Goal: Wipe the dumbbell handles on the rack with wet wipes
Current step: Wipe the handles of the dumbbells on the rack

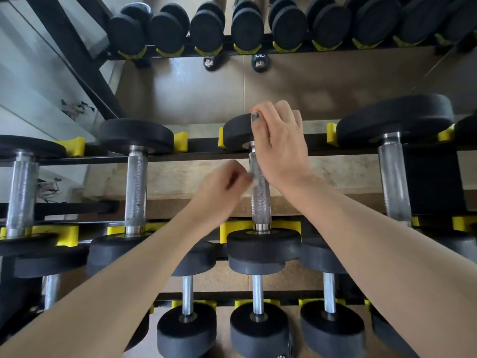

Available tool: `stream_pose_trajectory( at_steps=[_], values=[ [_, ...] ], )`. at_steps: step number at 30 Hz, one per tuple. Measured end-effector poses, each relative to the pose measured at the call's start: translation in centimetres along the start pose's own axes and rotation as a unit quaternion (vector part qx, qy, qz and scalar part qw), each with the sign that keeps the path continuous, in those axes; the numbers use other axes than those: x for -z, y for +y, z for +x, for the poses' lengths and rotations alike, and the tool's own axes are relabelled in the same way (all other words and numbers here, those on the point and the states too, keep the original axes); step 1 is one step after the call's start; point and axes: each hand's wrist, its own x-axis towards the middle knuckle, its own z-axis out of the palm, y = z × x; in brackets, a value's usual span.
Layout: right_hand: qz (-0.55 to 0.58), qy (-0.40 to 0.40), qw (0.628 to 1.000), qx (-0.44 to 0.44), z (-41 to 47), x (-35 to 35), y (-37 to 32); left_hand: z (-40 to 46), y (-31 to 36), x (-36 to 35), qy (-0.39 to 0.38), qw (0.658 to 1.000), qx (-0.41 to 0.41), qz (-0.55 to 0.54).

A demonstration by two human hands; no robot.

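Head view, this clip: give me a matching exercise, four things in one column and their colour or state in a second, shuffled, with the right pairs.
Things
1. Right hand
2. Left hand
3. Cradles
4. Handle

States
A. Yellow, seating the dumbbell ends on the rack
B. Knurled metal with dark specks
C. Grips the far weight plate from above
D. Blurred, holds a pale wipe against the handle

Pairs: 1-C, 2-D, 3-A, 4-B
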Motion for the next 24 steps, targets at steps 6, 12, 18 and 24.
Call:
stream_pose_trajectory(
  at_steps=[6,12,18,24],
  values=[
    [0.016,0.005,1.0,-0.004,-0.1,0.1,0.1,0.4,-0.9,-2.7,-0.003,0.984,0.119,-0.133],
    [0.014,0.007,1.0,0.008,0.1,0.0,0.3,-0.3,-0.7,-2.3,0.057,0.991,0.066,-0.102],
    [0.006,-0.002,1.0,0.015,0.0,0.2,0.5,1.7,0.1,-1.8,0.05,0.974,0.072,-0.21],
    [0.017,0.006,1.0,0.007,0.0,0.1,0.3,0.6,-0.6,-0.6,0.032,0.979,0.042,-0.199]
  ],
)
